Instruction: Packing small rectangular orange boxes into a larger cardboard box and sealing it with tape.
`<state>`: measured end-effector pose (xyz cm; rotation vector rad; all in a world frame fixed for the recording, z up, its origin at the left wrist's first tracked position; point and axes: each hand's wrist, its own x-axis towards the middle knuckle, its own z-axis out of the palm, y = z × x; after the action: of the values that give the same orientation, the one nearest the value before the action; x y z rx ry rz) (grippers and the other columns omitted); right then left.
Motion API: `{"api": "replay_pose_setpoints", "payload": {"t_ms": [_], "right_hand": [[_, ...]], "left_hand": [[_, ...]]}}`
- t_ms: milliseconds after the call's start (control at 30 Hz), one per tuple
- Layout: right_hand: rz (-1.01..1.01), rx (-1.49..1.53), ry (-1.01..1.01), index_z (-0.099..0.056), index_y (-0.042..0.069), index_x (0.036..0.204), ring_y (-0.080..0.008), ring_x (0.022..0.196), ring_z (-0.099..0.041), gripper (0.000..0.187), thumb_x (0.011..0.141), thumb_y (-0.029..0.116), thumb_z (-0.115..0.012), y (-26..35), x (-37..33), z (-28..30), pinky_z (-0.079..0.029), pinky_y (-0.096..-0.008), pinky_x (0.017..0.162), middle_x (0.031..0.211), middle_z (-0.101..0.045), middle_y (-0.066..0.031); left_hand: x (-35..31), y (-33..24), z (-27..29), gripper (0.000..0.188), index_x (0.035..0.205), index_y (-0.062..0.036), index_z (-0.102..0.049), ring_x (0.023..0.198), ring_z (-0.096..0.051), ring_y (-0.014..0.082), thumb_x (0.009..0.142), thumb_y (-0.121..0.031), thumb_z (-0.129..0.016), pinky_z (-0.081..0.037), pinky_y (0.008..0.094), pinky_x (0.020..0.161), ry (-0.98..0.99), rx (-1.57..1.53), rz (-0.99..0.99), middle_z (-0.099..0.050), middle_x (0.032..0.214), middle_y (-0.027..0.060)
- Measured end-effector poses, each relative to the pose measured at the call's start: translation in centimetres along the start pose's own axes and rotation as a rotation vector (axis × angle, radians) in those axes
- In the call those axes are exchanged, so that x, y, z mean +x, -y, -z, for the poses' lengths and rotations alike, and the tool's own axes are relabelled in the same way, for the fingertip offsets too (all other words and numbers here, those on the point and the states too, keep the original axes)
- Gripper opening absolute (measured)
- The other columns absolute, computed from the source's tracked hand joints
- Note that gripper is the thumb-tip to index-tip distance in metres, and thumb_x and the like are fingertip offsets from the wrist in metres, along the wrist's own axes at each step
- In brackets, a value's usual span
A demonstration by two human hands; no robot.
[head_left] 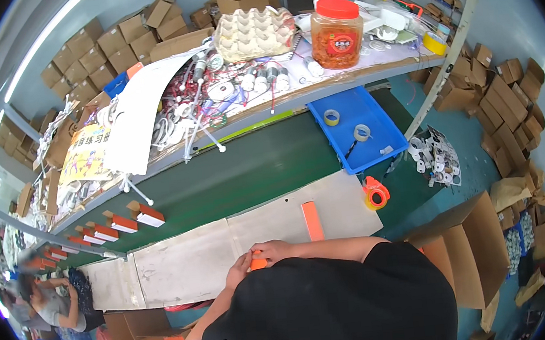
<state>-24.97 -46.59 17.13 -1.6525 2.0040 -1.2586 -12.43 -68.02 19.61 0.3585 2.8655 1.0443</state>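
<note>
Head view: left hand (pixel 237 271), right hand (pixel 274 251) grip an orange object (pixel 258 262), black shirt (pixel 338 301) covering part; blue tray (pixel 370 112) sits beyond.

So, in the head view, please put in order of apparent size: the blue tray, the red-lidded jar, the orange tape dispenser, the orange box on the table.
Blue tray
Red-lidded jar
Orange tape dispenser and orange box: too alike to rank

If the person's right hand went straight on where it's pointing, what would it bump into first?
Probably the left hand. The right hand points leftward at it, with the orange item held between them. Their fingertips' exact depth is hard to tell.
</note>
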Motion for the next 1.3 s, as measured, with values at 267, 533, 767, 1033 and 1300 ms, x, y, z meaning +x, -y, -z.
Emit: {"api": "replay_pose_setpoints", "payload": {"t_ms": [267, 533, 767, 1033, 1300], "right_hand": [[0.095, -0.197, 0.050, -0.056, 0.007, 0.137, -0.0358, 0.121, -0.062, 0.054, 0.091, 0.031, -0.072, 1.9, -0.3, 0.7, -0.058, -0.0435, 0.091, 0.143, -0.051, -0.0163], [0.062, -0.217, -0.043, -0.060, 0.010, 0.129, -0.0348, 0.095, -0.069, 0.044, 0.093, 0.031, -0.072, -0.5, -0.9, -0.6, -0.060, -0.0427, 0.074, 0.135, -0.055, -0.0136], [0.041, -0.245, 0.056, -0.054, 0.004, 0.138, -0.0329, 0.095, -0.070, 0.055, 0.089, 0.023, -0.073, 1.7, -0.1, 0.7, -0.060, -0.0413, 0.079, 0.137, -0.050, -0.0146], [0.083, -0.418, 0.032, -0.048, -0.003, 0.143, -0.0305, 0.101, -0.069, 0.066, 0.089, 0.026, -0.072, 2.1, -0.5, -0.6, -0.060, -0.0393, 0.079, 0.140, -0.047, -0.0182], [0.136, -0.692, -0.014, -0.053, -0.002, 0.141, -0.0193, 0.084, -0.067, 0.066, 0.080, 0.018, -0.068, 2.5, 0.5, -1.4, -0.054, -0.0307, 0.066, 0.132, -0.058, -0.0131]], "left_hand": [[-1.6, 0.1, 0.0, 0.076, 0.163, -0.0033, -0.020, 0.129, -0.057, 0.0443, 0.097, -0.020, -0.055, -0.052, 0.0432, 0.104, 0.112, 0.077, 0.109, -0.044, 0.155, 0.0250], [-0.5, 1.0, -1.5, 0.076, 0.162, -0.0115, -0.029, 0.131, -0.056, 0.0413, 0.093, -0.014, -0.063, -0.051, 0.0408, 0.106, -0.042, -0.099, 0.038, -0.049, 0.151, 0.0202], [-0.5, 0.6, -1.3, 0.074, 0.159, 0.0029, -0.027, 0.135, -0.052, 0.0423, 0.096, -0.016, -0.062, -0.051, 0.0394, 0.107, -0.007, -0.022, 0.003, -0.042, 0.154, 0.0256], [-1.0, 2.6, -3.3, 0.064, 0.148, 0.0184, -0.032, 0.130, -0.058, 0.0358, 0.101, -0.022, -0.049, -0.058, 0.0352, 0.096, -0.123, 0.665, -0.245, -0.035, 0.158, 0.0321], [-1.8, 2.0, -4.2, 0.050, 0.144, -0.0062, -0.056, 0.103, -0.068, 0.0312, 0.096, -0.023, -0.051, -0.058, 0.0496, 0.063, -0.055, 1.317, -0.027, -0.042, 0.157, 0.0294]]}}
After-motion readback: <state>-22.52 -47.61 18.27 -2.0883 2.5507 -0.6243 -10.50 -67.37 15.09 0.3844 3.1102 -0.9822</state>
